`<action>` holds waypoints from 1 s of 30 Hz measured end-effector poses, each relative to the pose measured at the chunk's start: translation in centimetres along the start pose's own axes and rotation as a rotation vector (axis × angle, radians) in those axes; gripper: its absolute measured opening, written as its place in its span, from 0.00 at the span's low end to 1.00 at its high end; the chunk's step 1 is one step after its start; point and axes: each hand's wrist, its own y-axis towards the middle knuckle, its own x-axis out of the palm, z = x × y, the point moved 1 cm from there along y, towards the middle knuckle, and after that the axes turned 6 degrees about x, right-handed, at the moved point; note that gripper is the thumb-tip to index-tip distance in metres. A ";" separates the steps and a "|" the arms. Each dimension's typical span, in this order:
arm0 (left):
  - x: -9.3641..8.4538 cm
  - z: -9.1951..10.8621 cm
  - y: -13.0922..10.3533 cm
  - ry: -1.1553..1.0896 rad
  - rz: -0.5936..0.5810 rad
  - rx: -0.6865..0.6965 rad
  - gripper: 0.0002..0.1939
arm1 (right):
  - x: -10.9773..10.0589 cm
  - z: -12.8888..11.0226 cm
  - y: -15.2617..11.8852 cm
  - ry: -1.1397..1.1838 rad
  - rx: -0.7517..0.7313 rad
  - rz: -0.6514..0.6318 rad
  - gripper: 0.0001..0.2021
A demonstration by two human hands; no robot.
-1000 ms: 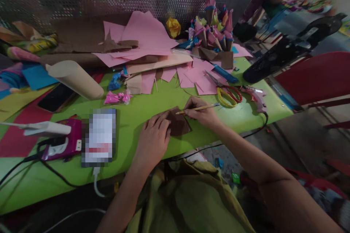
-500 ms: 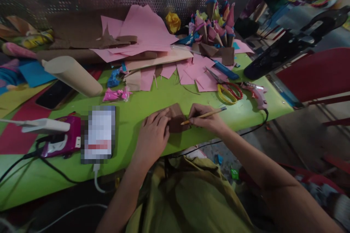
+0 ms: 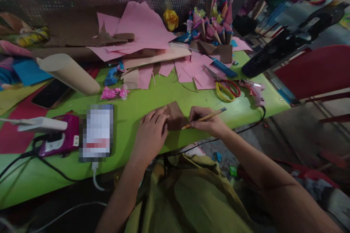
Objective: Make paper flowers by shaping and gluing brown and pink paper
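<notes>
A small piece of brown paper (image 3: 176, 117) lies on the green table near its front edge. My left hand (image 3: 154, 127) rests on the paper's left part, its fingers laid flat and pressing down. With closed fingers my right hand (image 3: 205, 119) grips a wooden pencil (image 3: 212, 114). The pencil's point is down at the paper's lower right corner; whether it touches the paper or the table I cannot tell. The paper under my left fingers is hidden.
Behind the paper lie scissors (image 3: 225, 93), a pink glue gun (image 3: 255, 93) and pink paper sheets (image 3: 144, 25). Small paper cones (image 3: 212, 25) stand at the back. To the left are a phone (image 3: 97, 131), a purple power socket (image 3: 58, 134) and a tan paper roll (image 3: 73, 74).
The pencil point has moved slightly down to the paper's lower right corner. My left hand stays on the paper. The whole view has shifted a little.
</notes>
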 end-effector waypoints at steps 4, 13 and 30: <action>0.1 -0.1 0.1 0.002 0.007 0.006 0.11 | -0.1 0.0 0.7 0.086 0.007 0.034 0.05; 0.0 -0.1 0.1 0.024 0.020 0.008 0.11 | 0.6 0.2 4.9 0.056 -0.129 0.239 0.08; 0.1 0.0 0.0 0.017 0.035 0.007 0.11 | 0.7 0.6 5.0 -0.042 -0.148 0.247 0.06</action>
